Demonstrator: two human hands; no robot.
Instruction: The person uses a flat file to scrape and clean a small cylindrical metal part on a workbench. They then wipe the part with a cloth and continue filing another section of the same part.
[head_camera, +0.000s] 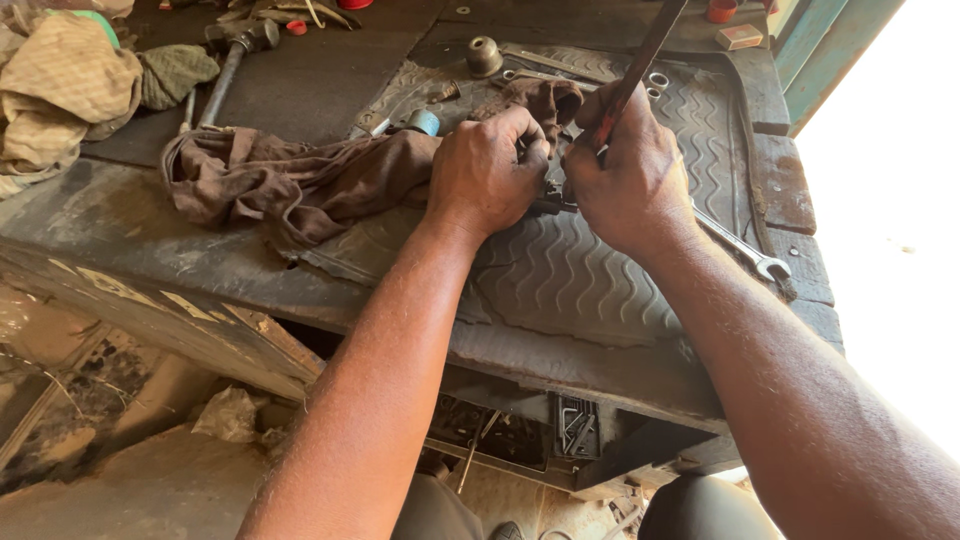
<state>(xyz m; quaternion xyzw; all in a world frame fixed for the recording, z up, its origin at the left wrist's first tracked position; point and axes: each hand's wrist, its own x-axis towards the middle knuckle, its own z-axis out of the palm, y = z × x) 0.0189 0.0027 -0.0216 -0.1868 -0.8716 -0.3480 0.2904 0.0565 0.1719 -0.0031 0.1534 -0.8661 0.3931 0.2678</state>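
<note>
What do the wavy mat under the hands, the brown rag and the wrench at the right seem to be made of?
Wavy mat: likely moulded rubber, dull grey and dusty, with raised wave ribs and a torn edge. Brown rag: woven cloth, soft crumpled folds, stained. Wrench: metal, probably steel, with a bright silvery sheen and an open-ended jaw.

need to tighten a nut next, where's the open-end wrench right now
In the head view the wrench lies on the ribbed rubber mat at the bench's right side, its handle running under the right hand, open jaw pointing toward the bench's near-right edge.

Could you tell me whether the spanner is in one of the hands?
No, the spanner lies on the rubber mat beside the right hand.
</note>
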